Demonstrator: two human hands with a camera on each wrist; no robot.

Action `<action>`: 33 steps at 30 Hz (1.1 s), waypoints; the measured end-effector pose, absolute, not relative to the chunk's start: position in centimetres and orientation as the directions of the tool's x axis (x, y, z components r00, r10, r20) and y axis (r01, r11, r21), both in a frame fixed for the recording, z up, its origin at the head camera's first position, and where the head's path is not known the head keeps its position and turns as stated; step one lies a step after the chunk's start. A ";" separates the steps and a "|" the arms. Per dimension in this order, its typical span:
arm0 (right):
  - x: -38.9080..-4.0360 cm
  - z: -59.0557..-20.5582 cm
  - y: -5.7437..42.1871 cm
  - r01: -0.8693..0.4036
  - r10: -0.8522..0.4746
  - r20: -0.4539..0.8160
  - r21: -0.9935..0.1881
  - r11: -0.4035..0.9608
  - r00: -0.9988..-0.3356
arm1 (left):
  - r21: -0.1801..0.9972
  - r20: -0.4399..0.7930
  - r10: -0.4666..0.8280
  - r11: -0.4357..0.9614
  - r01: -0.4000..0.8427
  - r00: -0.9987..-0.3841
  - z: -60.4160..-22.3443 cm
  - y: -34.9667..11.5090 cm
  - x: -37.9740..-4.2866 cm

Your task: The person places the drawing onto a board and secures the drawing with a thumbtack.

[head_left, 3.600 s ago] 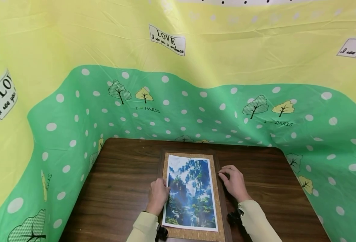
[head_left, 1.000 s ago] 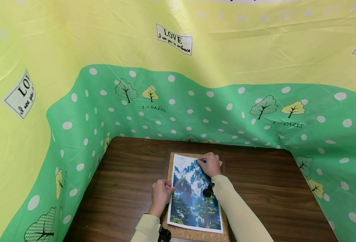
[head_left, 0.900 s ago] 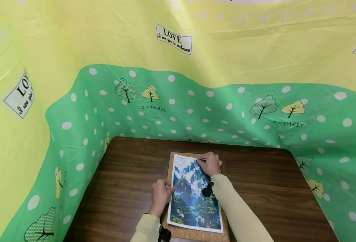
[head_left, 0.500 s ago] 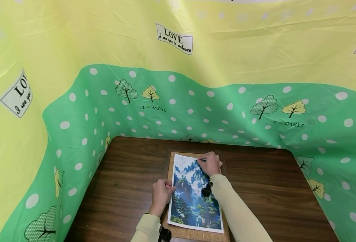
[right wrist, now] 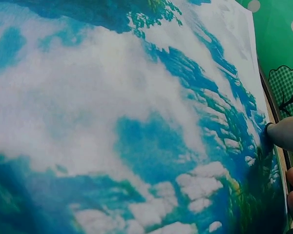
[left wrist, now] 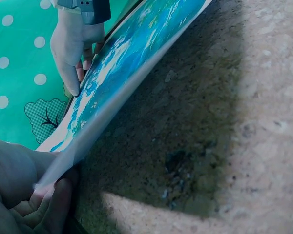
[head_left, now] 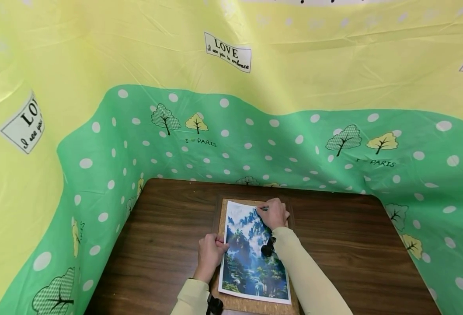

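Note:
A printed landscape picture with mountains and waterfalls lies over a framed cork board. My left hand pinches the picture's left edge between thumb and fingers. In the left wrist view that edge curves up off the cork, and shadow falls beneath it. At the picture's top edge, my right hand has its thumb on a small black thumbtack-like piece, with the other fingers curled near the board's frame. The right hand covers the picture's top right corner in the head view. How deep the piece sits cannot be seen.
The board lies on a dark brown wooden table. Green and yellow printed cloth hangs behind and along both sides. A black camera on the right wrist hangs over the picture.
Since the oldest frame, my right hand has moved from beside the board to the picture's top edge. Over the last second both hands have stayed nearly still.

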State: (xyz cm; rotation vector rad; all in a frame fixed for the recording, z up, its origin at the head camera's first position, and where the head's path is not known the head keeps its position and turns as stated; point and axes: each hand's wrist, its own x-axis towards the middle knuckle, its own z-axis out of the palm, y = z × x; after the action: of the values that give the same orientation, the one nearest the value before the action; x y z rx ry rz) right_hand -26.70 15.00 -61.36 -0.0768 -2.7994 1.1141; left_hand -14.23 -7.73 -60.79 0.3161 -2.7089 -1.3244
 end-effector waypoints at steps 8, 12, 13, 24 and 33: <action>-26.6 -61.2 14.7 0.013 0.114 0.103 -0.684 0.730 -0.988 | 0.788 -0.001 -0.241 0.598 -0.149 -0.971 -60.6 -7.7 -14.2; -26.6 -61.2 14.7 0.024 0.125 0.096 -0.689 0.724 -0.988 | 0.789 -0.004 -0.237 0.596 -0.149 -0.971 -60.5 -7.7 -14.1; -26.6 -61.2 14.7 0.031 0.130 0.091 -0.693 0.721 -0.987 | 0.789 -0.005 -0.236 0.596 -0.148 -0.972 -60.5 -7.7 -14.1; -27.1 -61.2 14.4 0.079 0.183 0.064 -0.731 0.678 -0.981 | 0.790 0.010 -0.230 0.598 -0.134 -0.973 -60.6 -7.7 -14.1; -27.4 -61.3 14.2 0.123 0.217 0.033 -0.735 0.667 -0.976 | 0.790 -0.002 -0.240 0.594 -0.148 -0.971 -60.6 -7.6 -14.1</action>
State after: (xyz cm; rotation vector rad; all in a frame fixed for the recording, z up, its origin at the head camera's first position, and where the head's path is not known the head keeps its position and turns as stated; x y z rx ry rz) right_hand -27.45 14.17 -61.25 -0.2828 -2.7598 1.2033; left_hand -14.13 -7.64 -60.56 0.3308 -2.7105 -1.3287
